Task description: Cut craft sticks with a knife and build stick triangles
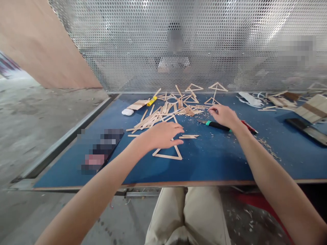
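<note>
A: Left hand (163, 135) palm down over the blue table (217, 160), fingers loosely spread and a little curled, gripping nothing; hovering over or resting on the top of a stick triangle (168, 154). Contact or a small gap? Cannot tell

B: Triangle flat on the blue surface, near the front middle; base and lower sides in plain view, apex hidden under the hand. Two loose sticks (188, 136) just beside the fingertips, to the right

A: Right hand (223, 115) farther back, palm down, fingers bent, tips toward the pile of sticks (163, 114). Nothing visibly pinched; fingertip contact with the table hard to judge

B: Under and just in front of that hand, a black utility knife with a green band (216, 125), lying flat, blade end to the left. Red-handled tool (249, 127) behind the wrist, partly covered

A: Beyond the pile: more finished triangles (217, 86) near the perforated metal screen (178, 41), a white ring (172, 100), a yellow glue stick (151, 101), a small white case (127, 112)

B: Blurred dark object (102, 149) at the left of the table; wood shavings (265, 144) scattered to the right
</note>
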{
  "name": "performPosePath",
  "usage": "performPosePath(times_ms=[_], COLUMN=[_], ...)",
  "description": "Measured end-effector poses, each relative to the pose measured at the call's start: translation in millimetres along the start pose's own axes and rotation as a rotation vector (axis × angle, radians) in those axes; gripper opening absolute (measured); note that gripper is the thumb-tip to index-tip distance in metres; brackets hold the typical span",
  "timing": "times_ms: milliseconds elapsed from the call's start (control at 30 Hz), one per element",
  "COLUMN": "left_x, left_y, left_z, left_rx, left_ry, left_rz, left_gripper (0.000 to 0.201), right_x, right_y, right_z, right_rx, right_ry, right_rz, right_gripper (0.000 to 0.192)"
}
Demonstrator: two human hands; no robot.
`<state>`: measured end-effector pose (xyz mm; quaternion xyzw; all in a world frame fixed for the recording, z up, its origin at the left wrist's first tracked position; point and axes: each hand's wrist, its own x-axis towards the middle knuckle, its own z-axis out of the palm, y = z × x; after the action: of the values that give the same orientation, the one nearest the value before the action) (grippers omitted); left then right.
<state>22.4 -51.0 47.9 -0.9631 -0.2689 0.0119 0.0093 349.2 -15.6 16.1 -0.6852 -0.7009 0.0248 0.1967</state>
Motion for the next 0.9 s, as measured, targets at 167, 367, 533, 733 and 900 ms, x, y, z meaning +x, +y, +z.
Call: performPosePath(times_ms=[167, 367, 533, 733, 900], left_x=[40.5, 51.7, 48.4, 37.3, 37.7], left_y=[-26.6, -19.3, -22.4, -35.5, -37.5], left_z=[22.6, 49.3, 47.9, 43.8, 46.9], left_rx=[-0.087, -0.233, -0.225, -0.149, -0.131], left_ry=[0.070, 0.146, 0.131, 0.140, 0.158], left_rz=[0.097, 0.103, 0.088, 0.040, 0.012], left_gripper=[0.037, 0.031, 0.031, 0.030, 0.031], right_x=[2.1, 1.5, 1.0, 5.1, 7.1], right_y=[21.1, 31.7, 34.6, 32.8, 23.9], right_z=[-7.4, -14.4, -14.2, -7.5, 2.3], right_rx=[-0.093, -0.099, -0.173, -0.244, -0.219], right_ry=[-0.163, -0.529, -0.529, -0.352, -0.211], right_rz=[0.108, 0.102, 0.119, 0.179, 0.086], right_gripper=[0.040, 0.056, 0.037, 0.026, 0.038])
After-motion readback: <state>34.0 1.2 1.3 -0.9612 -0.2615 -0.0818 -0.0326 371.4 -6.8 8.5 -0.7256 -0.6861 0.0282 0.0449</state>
